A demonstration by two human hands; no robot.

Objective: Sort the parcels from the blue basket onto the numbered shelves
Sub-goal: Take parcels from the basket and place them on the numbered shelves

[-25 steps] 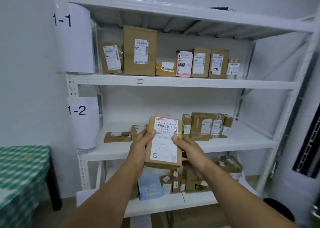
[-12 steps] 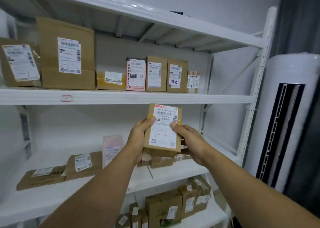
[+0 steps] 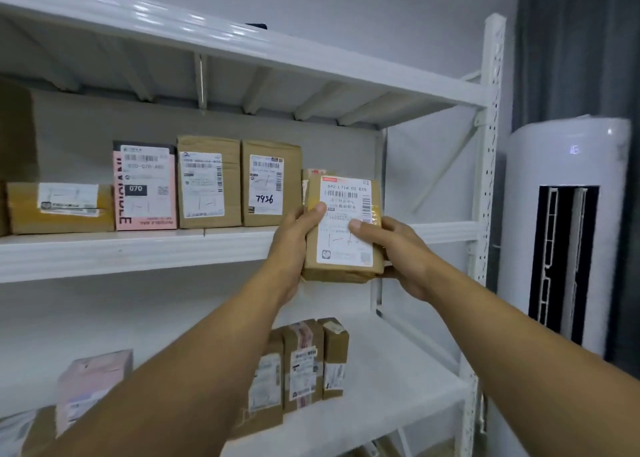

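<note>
The held parcel [image 3: 341,228] hides how both hands grip it at the back, its small print is too blurred to read, and it covers most of a small box [image 3: 313,174] behind it. It stands upright between the hands, with the left hand [image 3: 294,238] clasping its left edge and the right hand [image 3: 398,252] its right, both thumbs on the label. It is at the front edge of the upper shelf [image 3: 138,252], just right of the box marked 7436 [image 3: 270,182].

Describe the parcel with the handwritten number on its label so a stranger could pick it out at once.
Find the white shelf rack and its upper stocked shelf. In the row standing there, it is the brown box just left of the held parcel. It alone has a number, apparently 7436, handwritten in black on its white label.
</note>
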